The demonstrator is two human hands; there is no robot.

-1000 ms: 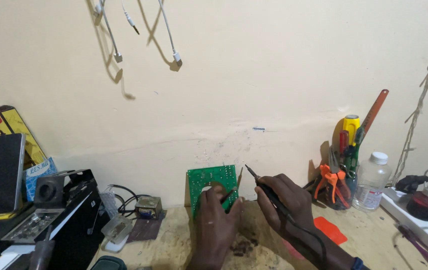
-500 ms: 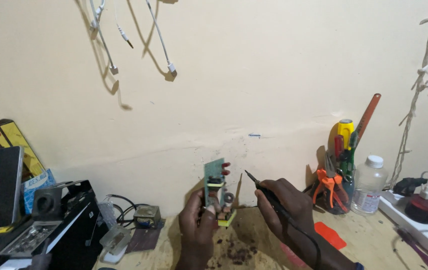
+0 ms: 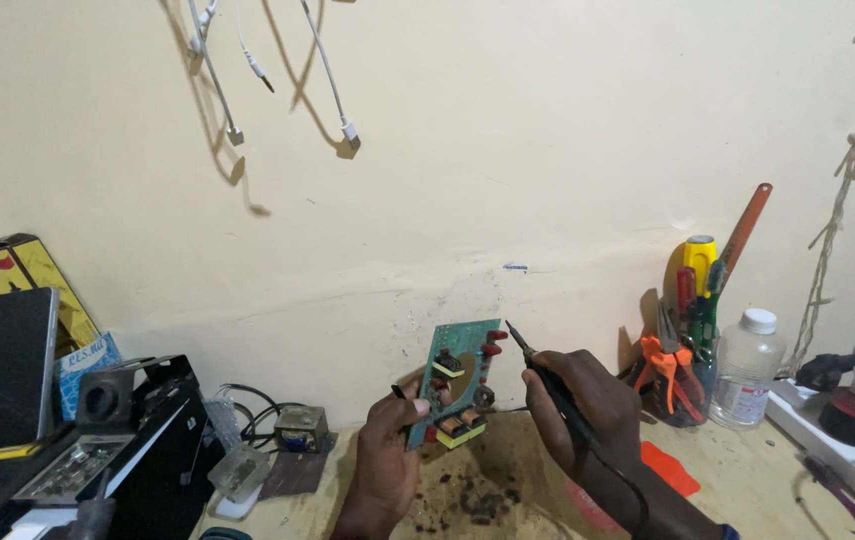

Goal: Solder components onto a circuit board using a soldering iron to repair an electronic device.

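My left hand point(image 3: 384, 455) holds a green circuit board point(image 3: 455, 382) upright by its lower left edge. The board's component side faces me, with yellow, red and black parts on it. My right hand point(image 3: 587, 415) grips a black soldering iron point(image 3: 550, 384) like a pen. Its tip points up and left, just right of the board's upper edge, a little apart from it. The iron's cord runs down along my right wrist.
A jar of pliers, screwdrivers and a yellow tool point(image 3: 689, 340) stands at the right, next to a clear plastic bottle point(image 3: 745, 370). A power strip point(image 3: 847, 440) lies far right. Black equipment point(image 3: 117, 430) and a phone point(image 3: 15, 370) sit left. Cables point(image 3: 237, 70) hang on the wall.
My left hand has lifted the board and turned it over, from the plain green solder side to the component side. The soldering iron stayed close to it on the right.
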